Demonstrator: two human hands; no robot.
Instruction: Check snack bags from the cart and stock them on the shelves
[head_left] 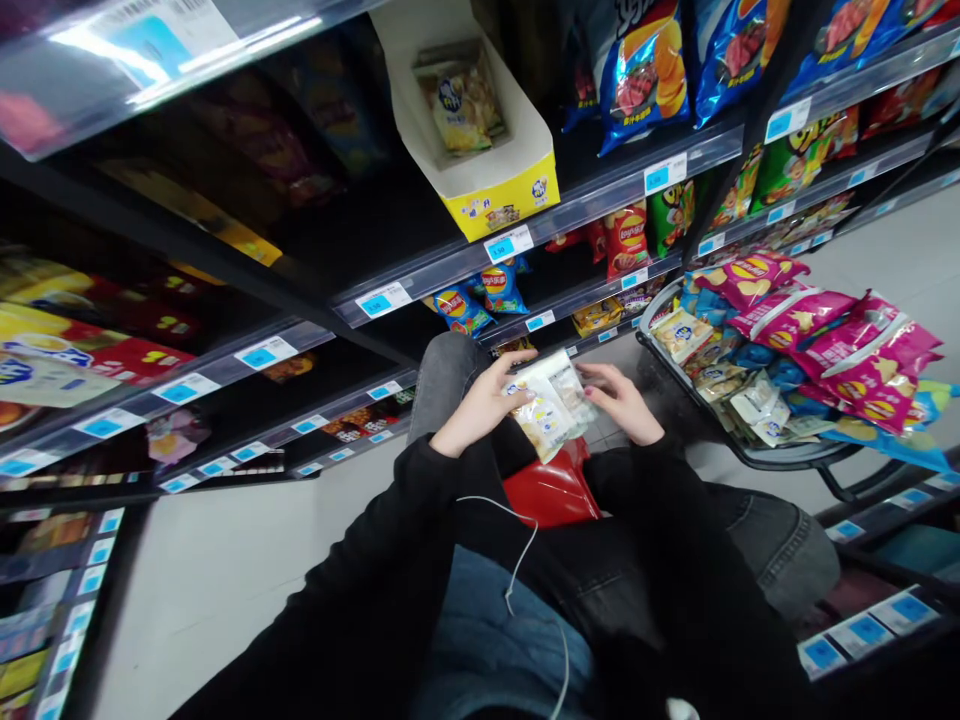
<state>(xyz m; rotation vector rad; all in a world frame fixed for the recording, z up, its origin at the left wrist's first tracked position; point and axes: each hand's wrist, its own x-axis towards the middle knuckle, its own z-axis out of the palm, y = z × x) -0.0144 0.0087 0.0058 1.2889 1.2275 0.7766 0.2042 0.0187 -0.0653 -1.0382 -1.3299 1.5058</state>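
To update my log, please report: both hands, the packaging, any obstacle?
Left grip holding white-and-yellow snack packaging; right grip at its right edge. Black-rimmed basket, heaped with magenta Lay's bags, at right. Nothing seen blocking either grip.

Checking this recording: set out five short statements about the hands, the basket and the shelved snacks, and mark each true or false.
1. The left hand and the right hand are both on one white-and-yellow snack packet. True.
2. The black basket stands to the left of both hands. False: it is to their right.
3. An open yellow-fronted carton on a shelf has snack packets in it. True.
4. The magenta Lay's bags are buried under the other packets in the basket. False: they lie on top of the heap.
5. Blue Lay's bags are on a lower level than the carton. True.
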